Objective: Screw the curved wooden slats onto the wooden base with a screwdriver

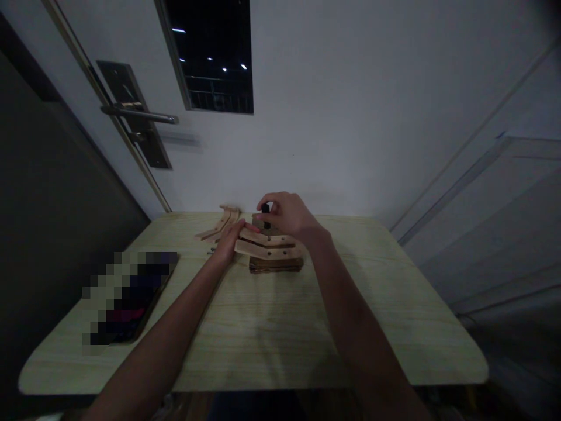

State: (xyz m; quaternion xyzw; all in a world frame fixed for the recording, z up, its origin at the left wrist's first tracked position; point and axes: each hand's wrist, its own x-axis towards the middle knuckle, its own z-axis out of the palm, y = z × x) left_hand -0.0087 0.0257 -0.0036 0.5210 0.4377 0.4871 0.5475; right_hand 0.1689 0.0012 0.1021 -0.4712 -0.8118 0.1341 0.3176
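Observation:
A stack of curved wooden pieces [272,250] lies on the pale wooden table [263,327], near its far edge, resting on a darker wooden block [276,266]. My left hand [231,238] presses flat on the left end of the top piece, fingers stretched out. Over the stack, my right hand [287,215] pinches a small black tool [266,209] that stands upright on the wood. More curved wooden pieces [218,227] lie just left of my left hand.
A dark flat device [131,298], partly blurred out, lies at the table's left side. Behind the table is a white wall with a dark window [214,55]. A door with a metal handle [140,114] stands at the left.

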